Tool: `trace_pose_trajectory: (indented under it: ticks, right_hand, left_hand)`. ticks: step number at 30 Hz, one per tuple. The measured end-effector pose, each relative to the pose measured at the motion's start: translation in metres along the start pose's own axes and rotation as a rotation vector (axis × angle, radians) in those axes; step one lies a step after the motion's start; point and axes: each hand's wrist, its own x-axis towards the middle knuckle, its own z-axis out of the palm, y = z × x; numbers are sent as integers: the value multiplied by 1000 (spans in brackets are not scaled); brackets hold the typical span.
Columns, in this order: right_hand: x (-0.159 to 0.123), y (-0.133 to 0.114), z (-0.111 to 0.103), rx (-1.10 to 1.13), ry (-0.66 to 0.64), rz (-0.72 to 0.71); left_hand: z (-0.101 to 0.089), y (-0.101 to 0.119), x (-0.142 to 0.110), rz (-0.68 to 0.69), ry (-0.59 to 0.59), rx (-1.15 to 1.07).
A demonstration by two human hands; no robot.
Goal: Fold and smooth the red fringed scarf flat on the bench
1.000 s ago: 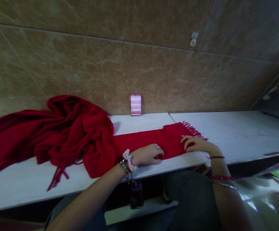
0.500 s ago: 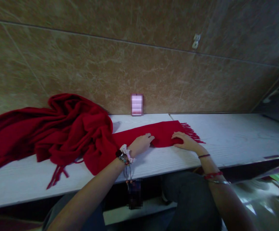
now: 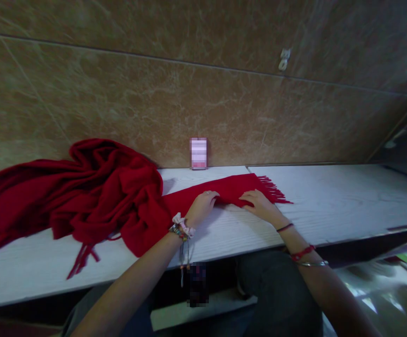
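Observation:
A red fringed scarf (image 3: 122, 201) lies across the white ledge, heaped in loose folds at the left and narrowing to a flat strip at the right, where a fringed end shows. At the near edge of that strip, my left hand (image 3: 201, 208) has its fingers closed on the cloth; the edge beside it is slightly raised. Close to the fringe, my right hand (image 3: 262, 207) also has its fingers curled round the near edge, with part of the grip hidden. Fabric spans the short gap between both hands.
A pale rectangular object, blurred out (image 3: 199, 153), leans against the brown tiled wall (image 3: 136, 103). The white ledge (image 3: 329, 201) runs across in front of me. Small white hooks (image 3: 284, 60) sit on the wall. My legs are under the ledge.
Both hands have shifted a little left, the right one more. The near edge of the strip has moved up and away from me, and the fringe has shifted left.

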Motion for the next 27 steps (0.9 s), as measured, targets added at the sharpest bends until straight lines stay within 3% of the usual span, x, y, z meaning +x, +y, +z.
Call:
trace_pose_trajectory:
  ticks: [8, 15, 22, 27]
  right_hand:
    - [5, 0, -1, 58, 30, 64]
    - [7, -1, 3, -121, -14, 108]
    - [7, -1, 6, -149, 61, 88]
    - [6, 3, 7, -125, 91, 77]
  left_hand:
    - [2, -1, -4, 5, -17, 49]
    - [0, 4, -6, 85, -112, 232]
    - [4, 38, -5, 207, -160, 396]
    - [17, 55, 13, 190, -205, 457]
